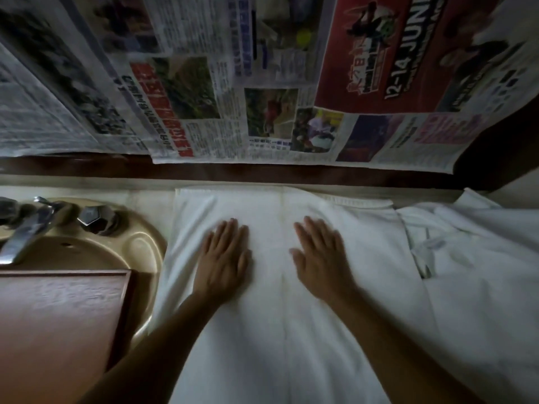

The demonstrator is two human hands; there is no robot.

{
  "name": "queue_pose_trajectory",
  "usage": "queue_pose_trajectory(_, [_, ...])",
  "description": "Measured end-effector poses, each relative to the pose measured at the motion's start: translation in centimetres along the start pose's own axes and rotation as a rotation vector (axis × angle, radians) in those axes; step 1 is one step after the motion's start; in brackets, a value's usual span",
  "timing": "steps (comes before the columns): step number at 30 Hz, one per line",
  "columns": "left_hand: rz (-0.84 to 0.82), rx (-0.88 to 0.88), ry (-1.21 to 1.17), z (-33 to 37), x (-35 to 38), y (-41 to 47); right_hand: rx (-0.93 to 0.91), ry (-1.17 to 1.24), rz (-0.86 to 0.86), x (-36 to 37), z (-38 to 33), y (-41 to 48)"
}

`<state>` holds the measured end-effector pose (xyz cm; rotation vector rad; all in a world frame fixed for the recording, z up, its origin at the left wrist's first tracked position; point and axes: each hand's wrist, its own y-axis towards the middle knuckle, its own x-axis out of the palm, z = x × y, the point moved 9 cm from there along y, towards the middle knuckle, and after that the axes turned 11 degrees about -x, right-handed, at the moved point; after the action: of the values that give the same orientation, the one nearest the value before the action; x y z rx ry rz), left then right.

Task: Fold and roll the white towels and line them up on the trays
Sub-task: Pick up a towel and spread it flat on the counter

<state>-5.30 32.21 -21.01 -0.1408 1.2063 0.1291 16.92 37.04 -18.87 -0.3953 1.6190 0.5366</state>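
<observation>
A white towel (271,316) lies spread flat on the counter in front of me, folded lengthwise with a seam running down its middle. My left hand (226,255) rests palm down on its left half, fingers straight. My right hand (319,256) lies flat on the right half, fingers straight and slightly blurred. More white towels (472,258) lie crumpled in a heap to the right. A wooden tray (58,325) sits at the lower left, partly over the sink.
A beige sink (137,246) with a metal faucet (26,231) and a knob (94,218) is at the left. Newspaper sheets (262,83) cover the wall behind the counter, above a dark wooden ledge (262,173).
</observation>
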Motion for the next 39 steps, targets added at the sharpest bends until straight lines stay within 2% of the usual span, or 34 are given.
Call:
queue_pose_trajectory(4, [0.056, -0.14, 0.081, -5.8, -2.3, 0.6, 0.15, -0.117, -0.119, -0.8, 6.7, -0.1])
queue_pose_trajectory(6, [0.038, -0.146, 0.088, -5.5, -3.0, -0.1, 0.173, -0.126, -0.122, -2.0, 7.9, -0.7])
queue_pose_trajectory(8, [0.03, -0.115, 0.024, -2.8, -3.0, -2.1, 0.195, -0.059, -0.041, -3.4, 6.1, -1.5])
queue_pose_trajectory(10, [0.033, -0.057, -0.042, 1.3, -2.2, -5.8, 0.166, 0.034, 0.046, -4.1, 1.2, -3.4])
queue_pose_trajectory(13, [-0.022, 0.041, -0.016, 5.5, 1.2, -12.6, -0.03, 0.051, -0.034, -2.1, -6.5, -8.5])
queue_pose_trajectory(15, [-0.034, 0.05, 0.013, 4.3, 1.7, -14.4, -0.084, 0.031, -0.066, -1.5, -6.3, -10.0])
queue_pose_trajectory(19, [0.045, -0.03, 0.056, -3.1, -1.3, -15.4, 0.034, -0.122, -0.159, -1.8, -0.1, -9.3])
queue_pose_trajectory(21, [0.065, -0.01, 0.071, -5.1, -2.6, -16.8, 0.057, -0.131, -0.146, -3.0, 0.7, -9.9])
queue_pose_trajectory(25, [0.063, 0.01, 0.024, -2.2, -2.8, -21.8, 0.105, 0.006, 0.01, -5.1, -5.0, -15.9])
queue_pose_trajectory(31, [0.009, -0.052, -0.012, -2.5, 0.2, -30.7, 0.154, 0.072, -0.017, -2.4, -10.6, -28.7])
queue_pose_trajectory(39, [-0.083, 0.0, 0.008, -3.4, 0.8, -33.5, 0.241, 0.083, -0.111, -2.7, -12.4, -31.5])
